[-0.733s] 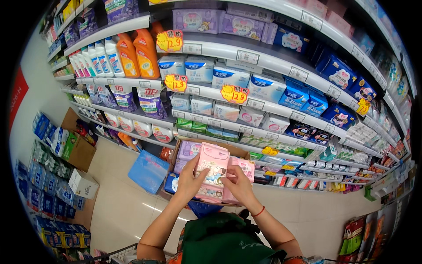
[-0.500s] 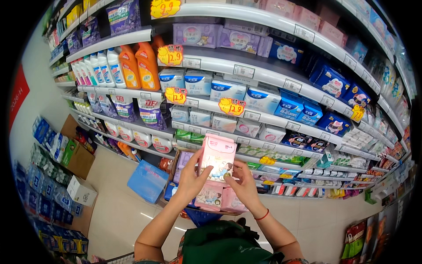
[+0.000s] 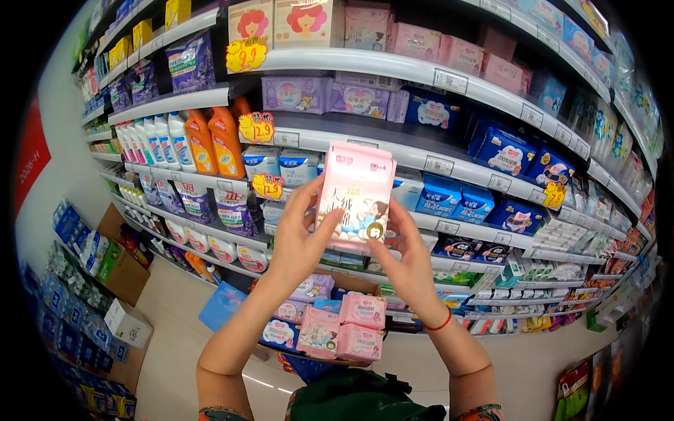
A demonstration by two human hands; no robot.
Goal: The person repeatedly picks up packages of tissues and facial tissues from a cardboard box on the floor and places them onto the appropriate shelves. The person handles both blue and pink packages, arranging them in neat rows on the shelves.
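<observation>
Pink at frame centre: holding a package [image 3: 358, 189] between left hand [image 3: 298, 235] and right hand [image 3: 409, 263], in front of stocked shelves [image 3: 407, 155] and above a filled carton [image 3: 356, 283], lower centre.

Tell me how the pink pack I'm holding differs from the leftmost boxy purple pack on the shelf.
The pink pack is taller than wide; the purple pack is wider than tall. The pink pack is held up; the purple pack rests on a shelf. Both have printed fronts.
</observation>
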